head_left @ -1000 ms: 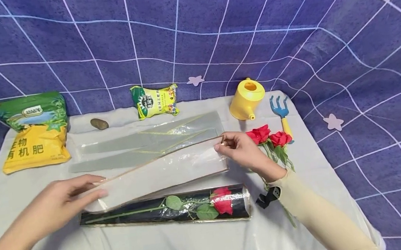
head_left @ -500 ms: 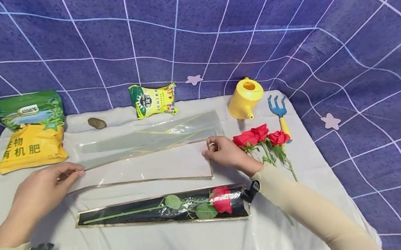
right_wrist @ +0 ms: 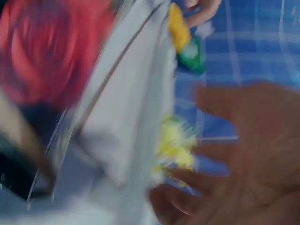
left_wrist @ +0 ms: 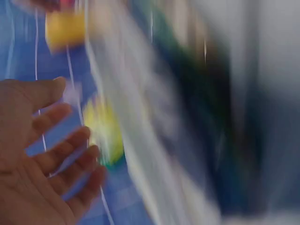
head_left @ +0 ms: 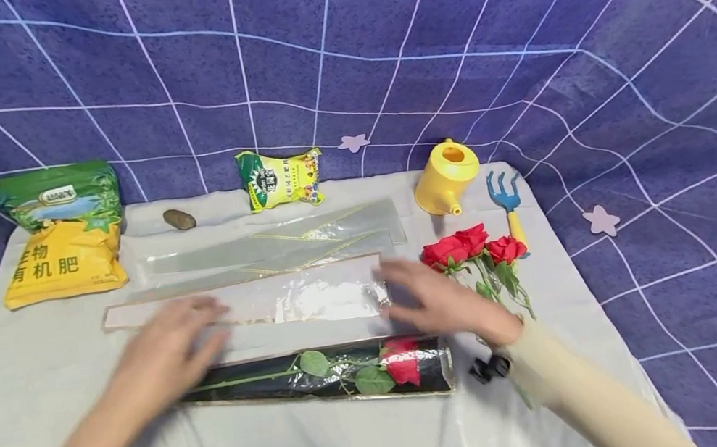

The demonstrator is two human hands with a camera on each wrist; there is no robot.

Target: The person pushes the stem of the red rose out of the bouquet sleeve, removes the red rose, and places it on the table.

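Observation:
A white flower sleeve (head_left: 323, 296) with a gold edge lies flat across the table. My left hand (head_left: 160, 364), blurred, hovers over its narrow end with the fingers (left_wrist: 63, 150) spread apart. At the sleeve's wide end is my right hand (head_left: 441, 298), its fingers loose; whether they touch the sleeve I cannot tell. Closer to me lies a black clear-fronted sleeve (head_left: 436, 375) holding one red rose (head_left: 402, 362), its left end partly covered by my left hand. Behind the white one are two grey translucent sleeves (head_left: 224, 254) with gold lines.
Several loose red roses (head_left: 456, 246) lie right of my right hand. At the back stand a yellow watering can (head_left: 446, 179) and a small fertilizer packet (head_left: 282, 180). A blue hand rake (head_left: 505, 201), a brown stone (head_left: 179, 219) and a large fertilizer bag (head_left: 61, 240) are also there.
Both hands held the white sleeve in the air, then lowered it behind the black one. Now they have let go, and the left hand has moved right and toward me.

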